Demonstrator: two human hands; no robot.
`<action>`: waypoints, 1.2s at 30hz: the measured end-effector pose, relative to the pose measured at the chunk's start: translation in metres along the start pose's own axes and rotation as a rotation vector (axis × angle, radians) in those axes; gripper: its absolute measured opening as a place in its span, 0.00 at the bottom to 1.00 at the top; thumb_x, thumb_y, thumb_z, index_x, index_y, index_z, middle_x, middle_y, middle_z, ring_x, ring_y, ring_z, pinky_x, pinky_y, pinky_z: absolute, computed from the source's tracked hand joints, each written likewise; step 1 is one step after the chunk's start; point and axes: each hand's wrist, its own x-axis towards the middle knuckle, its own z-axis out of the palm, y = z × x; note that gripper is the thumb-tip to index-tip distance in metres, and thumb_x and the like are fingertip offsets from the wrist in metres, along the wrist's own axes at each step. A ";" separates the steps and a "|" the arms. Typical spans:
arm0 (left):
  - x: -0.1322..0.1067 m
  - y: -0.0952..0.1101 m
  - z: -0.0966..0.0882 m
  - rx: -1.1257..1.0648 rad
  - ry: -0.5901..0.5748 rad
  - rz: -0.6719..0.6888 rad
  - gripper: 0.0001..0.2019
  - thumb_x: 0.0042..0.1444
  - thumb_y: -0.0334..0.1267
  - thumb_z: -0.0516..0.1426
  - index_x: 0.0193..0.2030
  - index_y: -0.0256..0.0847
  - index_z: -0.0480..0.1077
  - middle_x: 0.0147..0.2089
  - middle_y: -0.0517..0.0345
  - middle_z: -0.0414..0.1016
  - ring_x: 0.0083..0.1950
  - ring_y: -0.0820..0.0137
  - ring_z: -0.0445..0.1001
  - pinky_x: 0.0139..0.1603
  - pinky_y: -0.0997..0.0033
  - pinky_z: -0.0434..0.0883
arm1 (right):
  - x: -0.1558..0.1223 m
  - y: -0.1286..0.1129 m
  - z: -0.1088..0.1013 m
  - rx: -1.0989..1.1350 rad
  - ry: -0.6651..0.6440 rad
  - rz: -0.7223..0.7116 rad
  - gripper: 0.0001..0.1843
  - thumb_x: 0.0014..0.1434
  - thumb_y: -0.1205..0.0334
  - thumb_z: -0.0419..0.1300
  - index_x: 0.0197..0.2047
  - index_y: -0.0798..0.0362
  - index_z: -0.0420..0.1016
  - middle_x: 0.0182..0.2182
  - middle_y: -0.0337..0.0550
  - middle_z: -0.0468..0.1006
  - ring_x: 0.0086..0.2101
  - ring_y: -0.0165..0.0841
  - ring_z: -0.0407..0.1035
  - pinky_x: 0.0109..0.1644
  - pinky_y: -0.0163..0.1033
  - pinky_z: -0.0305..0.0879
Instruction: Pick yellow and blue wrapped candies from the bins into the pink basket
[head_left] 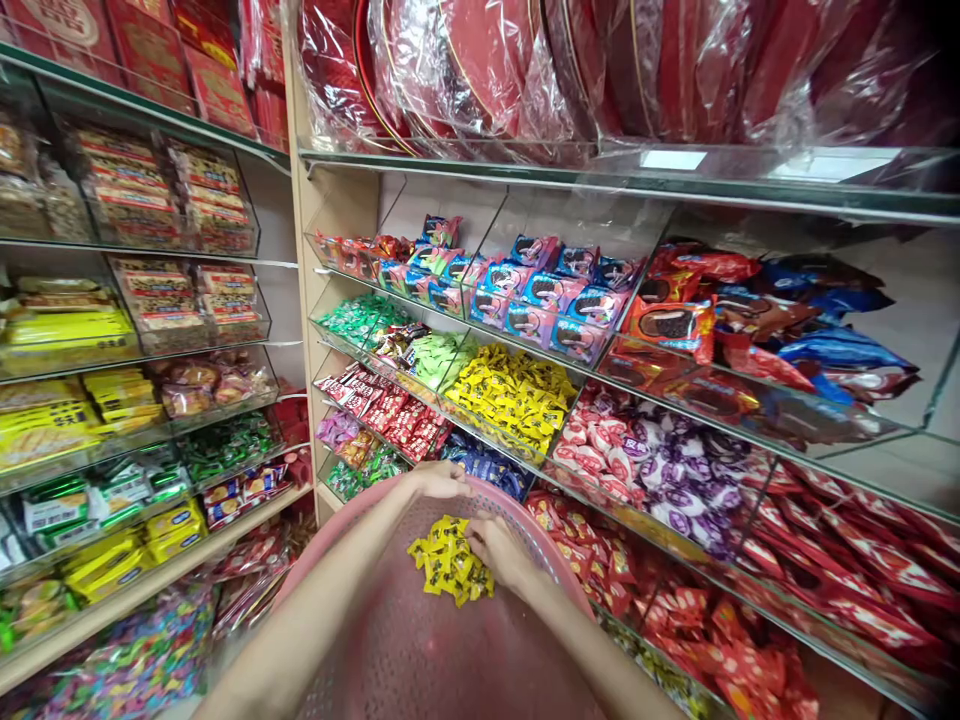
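Note:
A large pink plastic basket with a perforated wall is in front of me, below the shelves. My left hand is closed over its far rim. Inside the basket is a small heap of yellow wrapped candies with dark print. My right hand reaches in at the right side of this heap. Its fingers are curled together against the candies, and the fingertips are partly hidden among the wrappers. More of the same yellow candies fill a clear shelf compartment just beyond the basket.
Glass-fronted shelves hold purple and white candies, red-wrapped candies and blue-pink cookie packs. Shelf edges run close on the right. A wooden upright separates the left shelves. Plastic-wrapped red round items stand overhead.

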 end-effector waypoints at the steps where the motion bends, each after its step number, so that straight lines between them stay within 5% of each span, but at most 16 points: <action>1: -0.001 0.001 -0.001 0.001 0.000 -0.001 0.18 0.42 0.56 0.54 0.27 0.41 0.69 0.27 0.65 0.68 0.31 0.73 0.64 0.28 0.76 0.56 | 0.000 0.000 -0.002 -0.004 0.005 0.000 0.08 0.53 0.72 0.51 0.29 0.54 0.71 0.33 0.42 0.72 0.33 0.30 0.65 0.36 0.32 0.55; 4: -0.001 0.001 0.000 0.010 0.004 -0.006 0.18 0.42 0.55 0.53 0.29 0.42 0.70 0.28 0.65 0.69 0.31 0.72 0.64 0.28 0.76 0.56 | -0.001 -0.004 -0.018 0.010 0.054 -0.043 0.07 0.54 0.70 0.53 0.32 0.54 0.71 0.35 0.42 0.72 0.36 0.30 0.66 0.38 0.32 0.56; 8: 0.001 -0.002 0.001 0.018 0.001 -0.023 0.16 0.43 0.53 0.53 0.30 0.43 0.70 0.28 0.64 0.69 0.31 0.72 0.64 0.28 0.75 0.56 | 0.001 -0.027 -0.078 -0.031 0.137 -0.169 0.08 0.58 0.66 0.50 0.36 0.51 0.71 0.36 0.41 0.71 0.36 0.29 0.65 0.39 0.32 0.56; 12: 0.001 -0.002 -0.001 0.018 -0.002 -0.021 0.19 0.41 0.56 0.54 0.28 0.41 0.69 0.27 0.64 0.68 0.30 0.73 0.63 0.27 0.75 0.56 | 0.010 -0.044 -0.150 -0.326 0.272 -0.165 0.11 0.60 0.63 0.48 0.36 0.52 0.71 0.34 0.43 0.71 0.37 0.31 0.62 0.39 0.34 0.53; 15: 0.000 -0.001 -0.001 0.008 -0.008 -0.013 0.19 0.42 0.56 0.54 0.26 0.41 0.68 0.26 0.65 0.67 0.29 0.74 0.63 0.27 0.76 0.56 | 0.021 -0.040 -0.179 -0.645 0.350 -0.036 0.12 0.60 0.64 0.48 0.34 0.55 0.72 0.34 0.48 0.71 0.38 0.36 0.60 0.40 0.39 0.49; 19: 0.002 -0.003 0.001 -0.003 -0.001 -0.002 0.18 0.41 0.56 0.54 0.24 0.41 0.66 0.25 0.66 0.65 0.29 0.75 0.62 0.27 0.77 0.55 | 0.035 -0.026 -0.181 -0.859 0.305 0.079 0.13 0.57 0.69 0.48 0.32 0.56 0.74 0.35 0.52 0.72 0.40 0.39 0.58 0.41 0.44 0.46; 25: 0.006 -0.009 0.002 -0.010 0.003 0.003 0.21 0.40 0.59 0.54 0.23 0.40 0.66 0.24 0.65 0.64 0.28 0.76 0.60 0.28 0.76 0.54 | 0.043 -0.017 -0.170 -0.899 0.261 0.135 0.13 0.55 0.72 0.49 0.32 0.57 0.76 0.34 0.53 0.74 0.39 0.40 0.60 0.42 0.45 0.45; 36: 0.001 -0.006 -0.002 -0.029 -0.002 0.000 0.20 0.40 0.58 0.54 0.22 0.40 0.64 0.22 0.65 0.62 0.27 0.76 0.60 0.27 0.76 0.54 | 0.025 -0.035 -0.191 -0.893 0.330 0.065 0.12 0.57 0.69 0.49 0.30 0.56 0.73 0.31 0.49 0.72 0.37 0.37 0.58 0.41 0.44 0.44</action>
